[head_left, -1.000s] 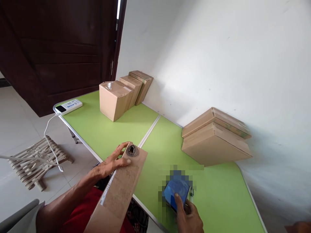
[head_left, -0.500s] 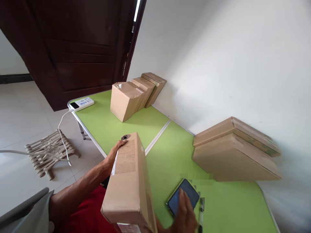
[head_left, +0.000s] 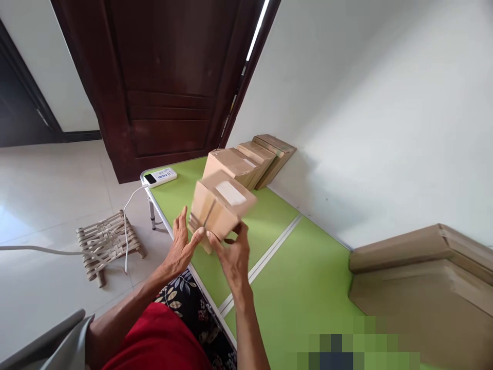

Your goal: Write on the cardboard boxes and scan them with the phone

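Held box: I see a cardboard box (head_left: pixel 227 205) tilted above the green table (head_left: pixel 319 277), in front of the row of boxes; a white label (head_left: pixel 230 192) is on its upper face. It looks closed, so I cannot see what it contains.
Right hand: my view has the right hand (head_left: pixel 233 252) pinching the box's near lower corner, thumb in front, fingers round the side.
Left hand: the left hand (head_left: pixel 181 246) is spread at the box's left side, not closed round it; I cannot tell whether the thumb touches.
Row of boxes: three closed cartons (head_left: pixel 231 160) stand one behind another, the rearmost leaning on the wall; the held box covers part of the front one.
Right-hand boxes: two more (head_left: pixel 408 303), cut off by the frame edge.
Hard to make out: motion blurs the held box; pixelation masks something dark at the bottom edge.
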Available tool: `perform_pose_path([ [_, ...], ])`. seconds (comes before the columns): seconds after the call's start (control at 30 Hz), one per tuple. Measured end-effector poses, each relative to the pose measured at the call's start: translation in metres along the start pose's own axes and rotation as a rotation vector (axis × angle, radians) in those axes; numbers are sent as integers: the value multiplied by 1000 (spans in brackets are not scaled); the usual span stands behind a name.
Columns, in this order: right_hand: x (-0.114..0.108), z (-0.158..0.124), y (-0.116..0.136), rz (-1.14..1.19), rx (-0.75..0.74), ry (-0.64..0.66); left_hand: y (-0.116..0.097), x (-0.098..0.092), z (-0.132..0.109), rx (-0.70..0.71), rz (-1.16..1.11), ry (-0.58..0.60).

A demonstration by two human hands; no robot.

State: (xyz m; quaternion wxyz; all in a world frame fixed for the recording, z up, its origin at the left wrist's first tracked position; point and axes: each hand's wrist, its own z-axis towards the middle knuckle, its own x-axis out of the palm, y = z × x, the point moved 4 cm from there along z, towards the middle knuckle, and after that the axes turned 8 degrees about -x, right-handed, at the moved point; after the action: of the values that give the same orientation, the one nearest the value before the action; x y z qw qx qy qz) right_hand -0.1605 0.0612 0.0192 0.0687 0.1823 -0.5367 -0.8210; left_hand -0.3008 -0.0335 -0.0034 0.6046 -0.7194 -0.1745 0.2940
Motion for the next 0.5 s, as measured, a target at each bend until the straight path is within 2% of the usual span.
perform_pose_path([
  [0.13,43,41,-15,-122,-96,42,4,-3,32,57,86,-5],
  [0.23,62,59,-28,-215,-139,42,10,-3,59,63,106,-50],
  [0.4,69,84,-39,-338,-177,28,16,2,99,50,141,-132],
  [0.5,59,81,-42,-394,-201,13,16,8,113,78,182,-142],
])
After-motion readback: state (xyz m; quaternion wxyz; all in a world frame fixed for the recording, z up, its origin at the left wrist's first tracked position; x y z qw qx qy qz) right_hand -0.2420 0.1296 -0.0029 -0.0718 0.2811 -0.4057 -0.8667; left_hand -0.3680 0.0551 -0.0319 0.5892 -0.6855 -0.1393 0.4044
